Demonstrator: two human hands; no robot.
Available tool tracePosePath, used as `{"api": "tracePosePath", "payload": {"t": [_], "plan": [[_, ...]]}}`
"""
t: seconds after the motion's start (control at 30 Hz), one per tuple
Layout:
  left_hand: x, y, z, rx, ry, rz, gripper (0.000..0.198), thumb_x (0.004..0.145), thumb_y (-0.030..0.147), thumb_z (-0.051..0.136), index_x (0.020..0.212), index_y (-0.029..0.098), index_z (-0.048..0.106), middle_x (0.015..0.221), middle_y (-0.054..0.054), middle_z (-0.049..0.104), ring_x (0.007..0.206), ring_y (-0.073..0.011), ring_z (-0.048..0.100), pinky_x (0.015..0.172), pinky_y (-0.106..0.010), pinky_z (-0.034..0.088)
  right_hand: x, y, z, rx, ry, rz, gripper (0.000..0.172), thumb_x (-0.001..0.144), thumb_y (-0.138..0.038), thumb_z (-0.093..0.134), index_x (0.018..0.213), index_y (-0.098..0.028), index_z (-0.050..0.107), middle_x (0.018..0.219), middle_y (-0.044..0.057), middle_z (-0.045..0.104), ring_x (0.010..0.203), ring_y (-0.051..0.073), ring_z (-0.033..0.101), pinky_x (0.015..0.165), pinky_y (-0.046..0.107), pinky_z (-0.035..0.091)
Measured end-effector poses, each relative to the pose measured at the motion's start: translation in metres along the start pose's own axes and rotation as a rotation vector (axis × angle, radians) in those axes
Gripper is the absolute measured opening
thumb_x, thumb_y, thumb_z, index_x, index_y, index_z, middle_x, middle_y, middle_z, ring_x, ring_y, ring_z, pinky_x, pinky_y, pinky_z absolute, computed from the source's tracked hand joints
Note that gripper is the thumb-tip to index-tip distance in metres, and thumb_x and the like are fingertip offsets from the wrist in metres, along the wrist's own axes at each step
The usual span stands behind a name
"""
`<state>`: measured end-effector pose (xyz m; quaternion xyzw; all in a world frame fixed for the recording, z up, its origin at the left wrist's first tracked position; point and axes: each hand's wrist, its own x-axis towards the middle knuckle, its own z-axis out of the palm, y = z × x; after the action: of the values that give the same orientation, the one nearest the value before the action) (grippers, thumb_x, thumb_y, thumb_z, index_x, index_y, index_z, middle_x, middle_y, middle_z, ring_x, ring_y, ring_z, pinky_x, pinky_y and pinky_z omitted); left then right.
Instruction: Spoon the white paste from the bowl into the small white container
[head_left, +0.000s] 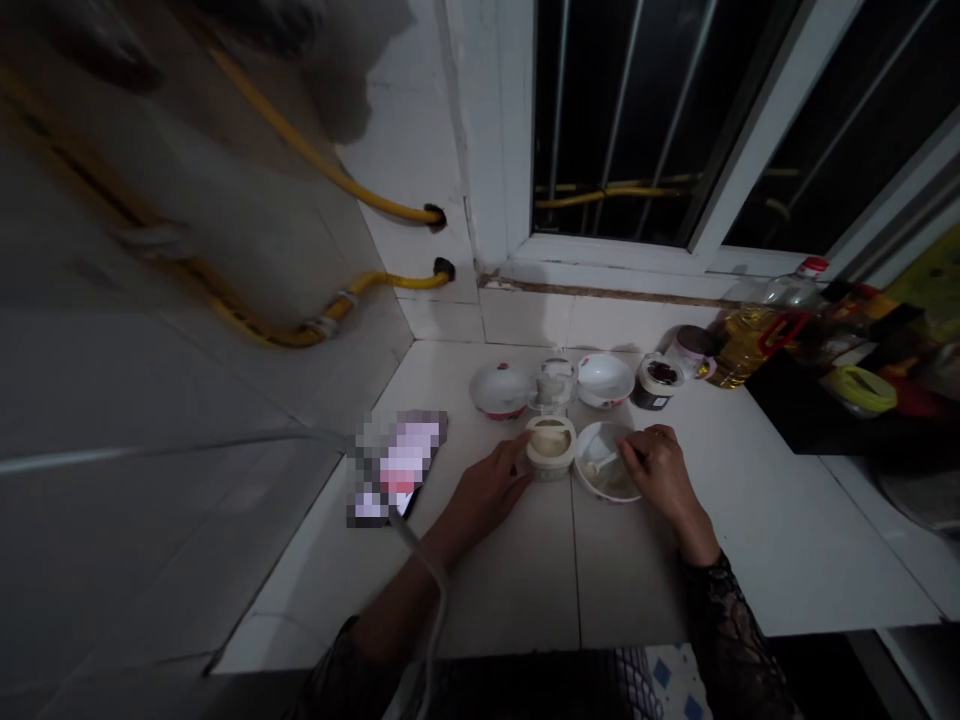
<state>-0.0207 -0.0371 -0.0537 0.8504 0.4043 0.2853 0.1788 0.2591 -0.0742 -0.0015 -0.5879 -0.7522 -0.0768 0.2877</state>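
Note:
My left hand (491, 487) rests on the white counter with its fingers against the left side of a small clear jar (551, 462) with a pale rim. My right hand (660, 468) pinches the handle of a small white spoon (604, 461), whose tip is down in a white bowl (589, 482). Something pale lies in the bottom of that bowl. Close behind the jar stands a clear container (555, 383), between a second white bowl (495, 397) and a third one (604, 380).
A phone (405, 465) with a cable lies at the left. Behind at the right are a dark-filled jar (657, 384), a lidded cup (691, 352), an oil bottle (742, 330) and a black box (787, 405) of condiments. Yellow pipes run along the left wall.

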Motion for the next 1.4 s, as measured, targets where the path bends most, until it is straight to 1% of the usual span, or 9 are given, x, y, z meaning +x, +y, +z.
{"api": "tracePosePath", "payload": {"t": [0.17, 0.4, 0.57, 0.7, 0.87, 1.03, 1.17, 1.27, 1.4], "plan": [[0.001, 0.001, -0.002, -0.001, -0.013, -0.008, 0.054, 0.092, 0.026, 0.050, 0.142, 0.026, 0.030, 0.109, -0.005, 0.060, 0.082, -0.0173, 0.066, 0.074, -0.032, 0.054, 0.000, -0.002, 0.002, 0.098, -0.004, 0.137, 0.049, 0.096, -0.039, 0.041, 0.051, -0.021, 0.046, 0.047, -0.001, 0.054, 0.053, 0.013, 0.051, 0.078, 0.030, 0.038], [0.001, 0.003, -0.004, -0.003, -0.025, -0.013, 0.054, 0.092, 0.025, 0.050, 0.142, 0.025, 0.030, 0.107, -0.004, 0.061, 0.081, -0.0164, 0.066, 0.075, -0.031, 0.055, 0.000, 0.005, -0.005, 0.138, 0.045, 0.300, 0.053, 0.094, -0.050, 0.039, 0.050, -0.022, 0.048, 0.047, 0.000, 0.054, 0.050, 0.014, 0.048, 0.068, 0.029, 0.039], [0.001, 0.004, -0.004, -0.008, -0.037, -0.025, 0.053, 0.092, 0.024, 0.049, 0.141, 0.025, 0.031, 0.107, -0.004, 0.061, 0.081, -0.0168, 0.066, 0.075, -0.032, 0.055, 0.000, 0.004, -0.004, 0.090, 0.066, 0.279, 0.058, 0.096, -0.053, 0.035, 0.047, -0.022, 0.042, 0.042, -0.001, 0.049, 0.046, 0.013, 0.043, 0.072, 0.031, 0.039], [0.001, 0.003, -0.003, -0.004, -0.038, -0.023, 0.053, 0.092, 0.025, 0.049, 0.142, 0.024, 0.031, 0.107, -0.005, 0.061, 0.081, -0.0172, 0.066, 0.074, -0.033, 0.055, -0.001, 0.006, -0.001, 0.053, 0.071, 0.274, 0.057, 0.097, -0.050, 0.035, 0.048, -0.022, 0.044, 0.044, 0.000, 0.051, 0.048, 0.014, 0.047, 0.069, 0.030, 0.038], [0.001, 0.003, -0.005, -0.001, -0.042, -0.002, 0.053, 0.093, 0.027, 0.049, 0.143, 0.023, 0.031, 0.107, -0.006, 0.061, 0.081, -0.0174, 0.066, 0.073, -0.032, 0.055, -0.003, 0.009, 0.002, -0.019, 0.057, 0.198, 0.053, 0.098, -0.042, 0.036, 0.050, -0.021, 0.047, 0.044, 0.000, 0.053, 0.046, 0.013, 0.047, 0.077, 0.031, 0.037], [0.001, 0.003, -0.003, 0.022, -0.039, -0.019, 0.055, 0.092, 0.024, 0.050, 0.143, 0.025, 0.030, 0.111, -0.005, 0.061, 0.080, -0.0165, 0.066, 0.074, -0.031, 0.054, -0.003, 0.006, 0.006, -0.108, 0.104, 0.134, 0.050, 0.099, -0.039, 0.037, 0.055, -0.020, 0.053, 0.052, 0.002, 0.061, 0.052, 0.015, 0.053, 0.083, 0.035, 0.034], [0.001, 0.003, -0.002, 0.025, -0.026, -0.019, 0.055, 0.091, 0.024, 0.050, 0.142, 0.025, 0.031, 0.109, -0.005, 0.062, 0.080, -0.0170, 0.067, 0.073, -0.031, 0.054, -0.003, 0.000, 0.011, -0.032, 0.077, 0.084, 0.049, 0.099, -0.037, 0.037, 0.056, -0.020, 0.054, 0.054, 0.001, 0.062, 0.054, 0.014, 0.055, 0.085, 0.034, 0.035], [0.001, 0.004, -0.004, 0.015, -0.039, -0.028, 0.054, 0.092, 0.026, 0.049, 0.142, 0.025, 0.031, 0.108, -0.005, 0.062, 0.080, -0.0173, 0.067, 0.073, -0.032, 0.055, -0.001, -0.003, 0.010, 0.060, 0.039, 0.116, 0.052, 0.098, -0.040, 0.038, 0.051, -0.021, 0.049, 0.047, 0.000, 0.056, 0.051, 0.013, 0.053, 0.080, 0.031, 0.038], [0.001, 0.005, -0.006, 0.006, -0.054, -0.024, 0.052, 0.092, 0.024, 0.049, 0.141, 0.024, 0.031, 0.107, -0.006, 0.061, 0.083, -0.0183, 0.067, 0.077, -0.034, 0.055, 0.000, 0.000, 0.003, 0.132, 0.043, 0.254, 0.053, 0.094, -0.047, 0.038, 0.049, -0.021, 0.048, 0.044, 0.000, 0.052, 0.047, 0.013, 0.047, 0.068, 0.029, 0.039]]}}
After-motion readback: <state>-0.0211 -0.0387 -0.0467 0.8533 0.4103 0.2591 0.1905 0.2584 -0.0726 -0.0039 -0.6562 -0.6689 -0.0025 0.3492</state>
